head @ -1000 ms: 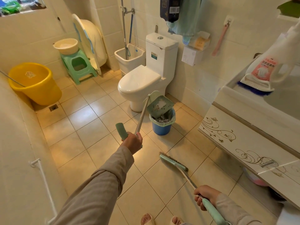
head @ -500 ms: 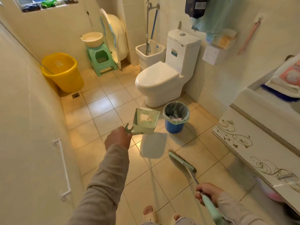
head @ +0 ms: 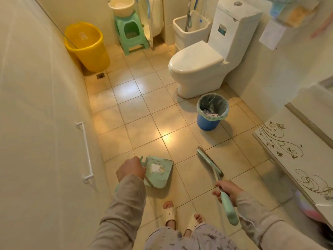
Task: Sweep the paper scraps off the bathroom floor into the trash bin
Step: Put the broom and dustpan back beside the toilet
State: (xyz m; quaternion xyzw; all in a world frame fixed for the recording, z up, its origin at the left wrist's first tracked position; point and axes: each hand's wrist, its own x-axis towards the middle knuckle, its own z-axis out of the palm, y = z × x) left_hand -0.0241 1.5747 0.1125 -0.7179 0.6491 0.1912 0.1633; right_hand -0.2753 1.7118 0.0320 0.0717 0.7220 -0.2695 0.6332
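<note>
My left hand (head: 130, 170) grips the handle of a mint-green dustpan (head: 158, 173), held low over the tiles near my feet, with a white patch and dark specks on its inner face. My right hand (head: 228, 191) holds the green handle of a long broom (head: 210, 162) whose bristle head rests on the floor to the right of the dustpan. A blue trash bin (head: 210, 122) with a clear liner stands by the toilet base, paper scraps (head: 210, 112) lying inside it. No scraps show on the floor tiles around me.
A white toilet (head: 196, 67) stands behind the bin, a mop sink (head: 191, 29) in the corner. A yellow bucket (head: 86, 46) and a green stool (head: 130, 33) with a basin sit at the back left. A patterned vanity cabinet (head: 295, 157) lines the right; a wall is on the left.
The dustpan went from tipped above the bin down and back to near my feet. My view pulled away from the bin. The broom stays in my right hand.
</note>
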